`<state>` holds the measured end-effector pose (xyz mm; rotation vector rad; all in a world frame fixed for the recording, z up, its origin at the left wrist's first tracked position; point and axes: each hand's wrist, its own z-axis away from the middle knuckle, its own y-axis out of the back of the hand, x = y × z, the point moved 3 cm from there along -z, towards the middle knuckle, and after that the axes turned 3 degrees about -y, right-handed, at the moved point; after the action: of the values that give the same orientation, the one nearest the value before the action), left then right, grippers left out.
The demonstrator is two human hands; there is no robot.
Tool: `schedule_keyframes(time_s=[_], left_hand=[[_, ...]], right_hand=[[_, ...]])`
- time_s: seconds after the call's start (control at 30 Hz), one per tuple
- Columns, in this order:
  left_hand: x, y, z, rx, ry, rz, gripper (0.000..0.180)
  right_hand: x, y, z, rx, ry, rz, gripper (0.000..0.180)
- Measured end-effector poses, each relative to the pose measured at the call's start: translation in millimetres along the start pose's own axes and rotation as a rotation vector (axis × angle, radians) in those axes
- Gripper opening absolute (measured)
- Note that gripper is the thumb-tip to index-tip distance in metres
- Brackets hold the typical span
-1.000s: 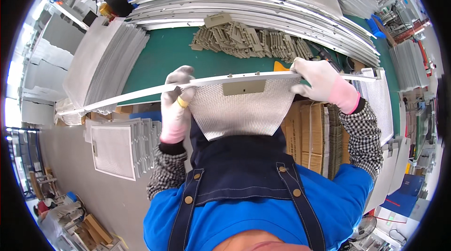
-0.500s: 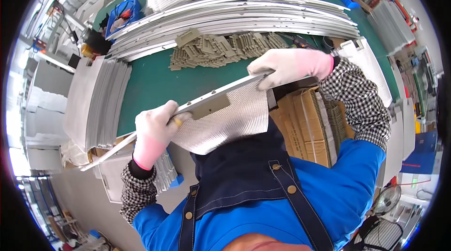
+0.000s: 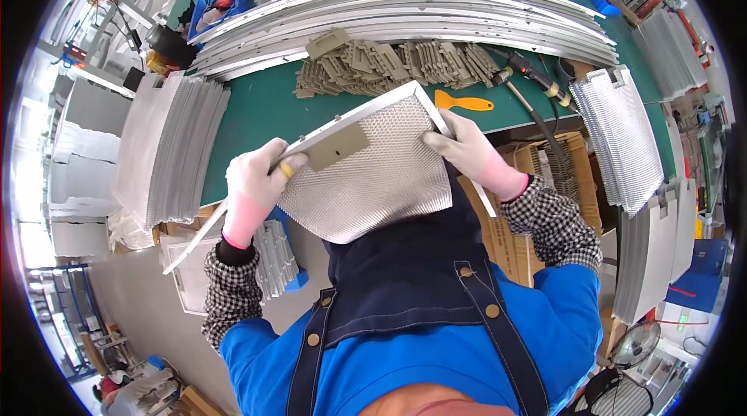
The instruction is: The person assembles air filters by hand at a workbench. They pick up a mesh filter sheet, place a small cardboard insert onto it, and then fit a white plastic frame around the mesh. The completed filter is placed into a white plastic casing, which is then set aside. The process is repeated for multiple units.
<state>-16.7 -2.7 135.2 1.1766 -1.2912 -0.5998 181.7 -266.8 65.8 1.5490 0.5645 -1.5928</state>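
Both gloved hands grip the metal mesh filter panel [image 3: 366,175] above the green workbench [image 3: 257,112]: left hand [image 3: 253,186] clasps its frame strip, right hand [image 3: 467,147] clutches the upper-right edge.

Green-topped workbench [image 3: 264,108], pretty crowded. Long curved-looking aluminium strips [image 3: 405,7] along the back, pile of tan plastic clips [image 3: 389,66] in front. Orange plastic scraper [image 3: 461,101] and stacked silver mesh sheets [image 3: 167,147] too.

Mesh filter panel [image 3: 373,171], held tilted.
We see silver honeycomb mesh, a metal frame along two edges, a grey tab near its upper-left edge, raised above the green bench.
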Motion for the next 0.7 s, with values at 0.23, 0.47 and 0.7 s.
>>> schedule_keyframes(time_s=[0.23,0.47,0.7], left_hand=[[-7.8,-11.6,-11.8,-0.062,0.035,-0.029,0.038],[3.6,-17.3,-28.4,-0.153,0.102,0.13,0.025],[10.8,23.3,-51.5,-0.213,0.04,0.461,0.021]], right_hand=[[58.5,-20.5,34.3,0.035,-0.097,-0.226,0.039],[89.5,-13.8,41.2,0.065,-0.151,-0.386,0.037],[115.0,4.7,16.1,0.258,0.062,-0.658,0.033]])
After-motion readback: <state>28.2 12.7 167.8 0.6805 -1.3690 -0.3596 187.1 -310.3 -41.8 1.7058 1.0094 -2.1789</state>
